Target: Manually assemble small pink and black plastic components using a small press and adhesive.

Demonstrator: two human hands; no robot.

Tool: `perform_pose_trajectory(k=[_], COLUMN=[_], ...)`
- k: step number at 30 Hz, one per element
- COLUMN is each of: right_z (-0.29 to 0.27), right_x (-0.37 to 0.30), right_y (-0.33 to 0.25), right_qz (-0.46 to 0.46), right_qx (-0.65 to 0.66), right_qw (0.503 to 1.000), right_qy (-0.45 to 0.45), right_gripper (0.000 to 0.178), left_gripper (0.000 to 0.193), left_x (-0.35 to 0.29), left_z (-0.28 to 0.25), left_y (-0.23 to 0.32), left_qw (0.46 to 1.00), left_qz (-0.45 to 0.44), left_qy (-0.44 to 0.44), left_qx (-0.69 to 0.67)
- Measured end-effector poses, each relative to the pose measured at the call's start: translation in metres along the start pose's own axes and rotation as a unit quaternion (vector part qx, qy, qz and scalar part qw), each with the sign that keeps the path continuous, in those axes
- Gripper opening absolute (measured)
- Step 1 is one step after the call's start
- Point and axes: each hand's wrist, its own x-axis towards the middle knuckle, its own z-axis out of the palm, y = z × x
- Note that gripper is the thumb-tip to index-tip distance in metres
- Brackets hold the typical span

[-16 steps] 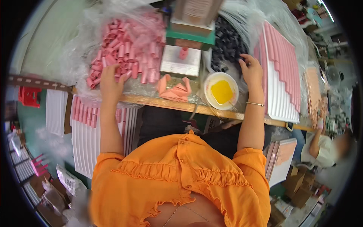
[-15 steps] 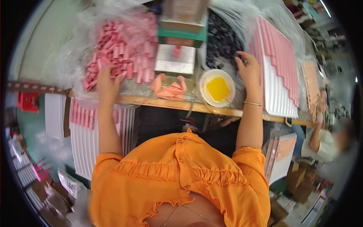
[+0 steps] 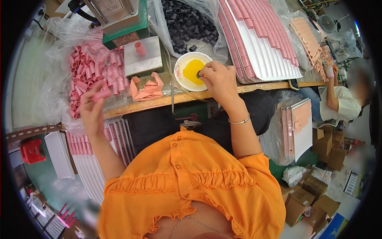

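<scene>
My left hand [image 3: 92, 111] is closed on a pink tube [image 3: 102, 95], lifted at the near edge of a heap of pink tubes [image 3: 84, 67]. Between the fingertips of my right hand [image 3: 221, 83] is a small black ring-shaped piece [image 3: 198, 74], mostly covered by the fingers. It is at the yellow pad [image 3: 191, 71] inside a white bowl [image 3: 179, 65]; whether it touches the pad I cannot tell. Behind the bowl, many similar black pieces [image 3: 187, 26] lie in a clear plastic bag. A pink part [image 3: 139, 48] stands upright on a metal block [image 3: 151, 59].
A folded peach cloth [image 3: 146, 88] lies at the bench's wooden edge [image 3: 159, 101]. A green-based press [image 3: 125, 36] stands behind the block. White ridged trays of pink tubes [image 3: 264, 47] are stacked on the right. Farther right, a co-worker [image 3: 338, 101] sits at the bench.
My left hand has picked up a pink tube from the heap. My right hand has moved from the black pieces to the bowl, bringing one along. The whole view has shifted.
</scene>
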Motion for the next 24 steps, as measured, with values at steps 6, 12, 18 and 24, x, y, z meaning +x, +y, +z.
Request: perform_pose_trajectory(k=[6,12,18,24], right_z=[0.007,-0.031,-0.03,-0.082], right_x=[-0.004,-0.006,-0.012,-0.025], right_y=[0.002,-0.031,-0.037,0.018], right_qz=[-0.03,0.023,-0.019,0.062], right_qx=[-0.077,0.2,0.046,0.112], right_qw=[0.997,0.974,0.99,0.963], right_qy=[-0.009,0.1,0.13,0.239], right_gripper=[0.008,0.006,0.011,0.037], left_gripper=[0.032,0.035,0.025,0.025], left_x=[-0.003,0.001,0.007,0.003], left_z=[0.112,0.162,0.203,0.218], left_y=[-0.017,-0.023,-0.032,-0.03], left_qw=[0.973,0.956,0.925,0.946], left_qz=[-0.138,-0.077,0.138,0.033], left_qy=[-0.183,-0.192,-0.197,-0.231], left_qx=[-0.019,0.208,0.295,0.224])
